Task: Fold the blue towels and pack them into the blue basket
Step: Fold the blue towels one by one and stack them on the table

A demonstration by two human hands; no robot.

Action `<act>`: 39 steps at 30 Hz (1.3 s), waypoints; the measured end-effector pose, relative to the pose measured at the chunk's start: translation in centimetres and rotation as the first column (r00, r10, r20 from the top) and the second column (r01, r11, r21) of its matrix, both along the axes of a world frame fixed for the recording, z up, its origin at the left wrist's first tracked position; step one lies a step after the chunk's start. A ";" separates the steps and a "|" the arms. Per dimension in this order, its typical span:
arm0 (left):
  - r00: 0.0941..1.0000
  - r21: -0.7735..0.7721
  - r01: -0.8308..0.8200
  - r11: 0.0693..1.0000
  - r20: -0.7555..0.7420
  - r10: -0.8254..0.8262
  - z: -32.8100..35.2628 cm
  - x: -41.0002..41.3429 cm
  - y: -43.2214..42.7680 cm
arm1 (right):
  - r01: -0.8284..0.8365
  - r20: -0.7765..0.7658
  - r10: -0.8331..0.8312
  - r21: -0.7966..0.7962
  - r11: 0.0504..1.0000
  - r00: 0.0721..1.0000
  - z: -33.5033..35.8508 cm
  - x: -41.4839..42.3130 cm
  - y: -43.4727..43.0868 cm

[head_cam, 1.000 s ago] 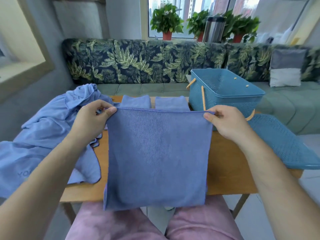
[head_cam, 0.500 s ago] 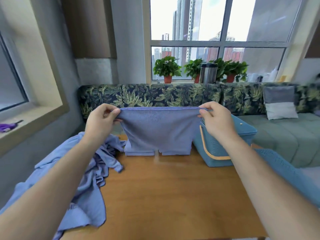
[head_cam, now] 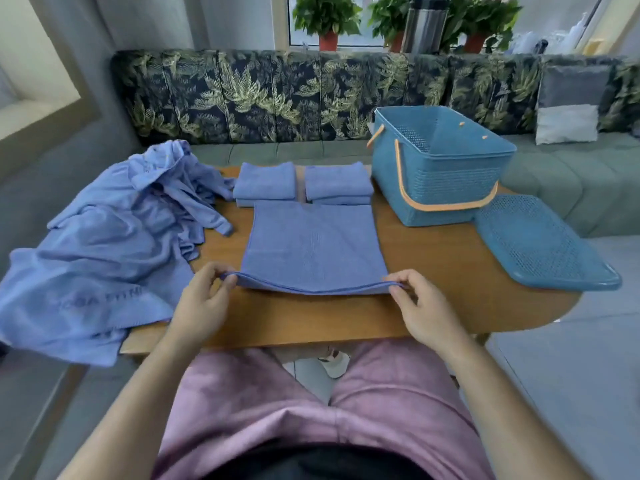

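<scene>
A blue towel (head_cam: 313, 247) lies flat on the wooden table (head_cam: 433, 268), folded in two layers. My left hand (head_cam: 202, 306) pinches its near left corner and my right hand (head_cam: 420, 308) pinches its near right corner, just above the tabletop. Two stacks of folded blue towels (head_cam: 266, 183) (head_cam: 337, 183) sit behind it at the table's far edge. The blue basket (head_cam: 438, 174) with orange handles stands open at the far right. A heap of unfolded blue towels (head_cam: 104, 251) covers the table's left end and hangs over its edge.
The basket's blue perforated lid (head_cam: 540, 247) lies on the table's right end, overhanging it. A leaf-patterned sofa (head_cam: 277, 95) runs behind the table, with a grey and white cushion (head_cam: 568, 105) at right. Potted plants (head_cam: 327, 15) stand on the windowsill. My knees are under the table.
The towel hung in front of me from both hands, then was swung up and out over the table. Now it lies flat on the tabletop, with both hands still pinching its corners.
</scene>
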State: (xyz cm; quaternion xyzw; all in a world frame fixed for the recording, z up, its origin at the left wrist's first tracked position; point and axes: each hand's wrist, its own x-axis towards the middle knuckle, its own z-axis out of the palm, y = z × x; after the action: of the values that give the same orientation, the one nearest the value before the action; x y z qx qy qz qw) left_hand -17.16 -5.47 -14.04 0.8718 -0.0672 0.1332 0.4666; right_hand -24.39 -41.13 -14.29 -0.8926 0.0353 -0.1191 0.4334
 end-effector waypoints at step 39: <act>0.940 0.113 -0.260 0.959 -0.199 0.278 0.2 7.7 -1.9 | 0.238 -0.179 -0.258 -0.127 0.963 0.950 1.5 10.2 0.9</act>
State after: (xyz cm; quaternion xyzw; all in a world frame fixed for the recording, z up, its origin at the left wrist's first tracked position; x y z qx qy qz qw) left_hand -9.43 -7.32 -13.79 0.9010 0.0975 0.0985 0.4111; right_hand -14.24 -40.21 -12.75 -0.9098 0.1828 -0.0869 0.3624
